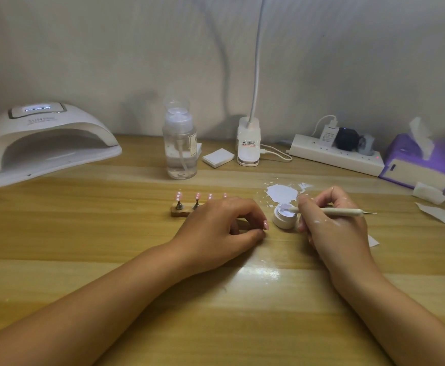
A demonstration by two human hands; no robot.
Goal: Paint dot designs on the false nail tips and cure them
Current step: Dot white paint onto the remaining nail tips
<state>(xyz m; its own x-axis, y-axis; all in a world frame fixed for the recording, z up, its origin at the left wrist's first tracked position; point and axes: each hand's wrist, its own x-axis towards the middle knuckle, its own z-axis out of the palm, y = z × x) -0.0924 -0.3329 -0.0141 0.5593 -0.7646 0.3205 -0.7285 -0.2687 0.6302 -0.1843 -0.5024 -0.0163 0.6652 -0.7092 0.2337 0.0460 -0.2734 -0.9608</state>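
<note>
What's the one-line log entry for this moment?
phase: loading paint | right hand: pinches dotting pen, tip in white gel pot | left hand: by nail stand, grip unclear

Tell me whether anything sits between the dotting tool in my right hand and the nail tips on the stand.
Yes: your left hand rests over the right end of the stand, directly between the dotting tool, whose tip is in the small white jar, and the nail tips. The two leftmost tips stand uncovered.

L hand (221, 225) palm-down, R hand (332, 223) in pinch
</note>
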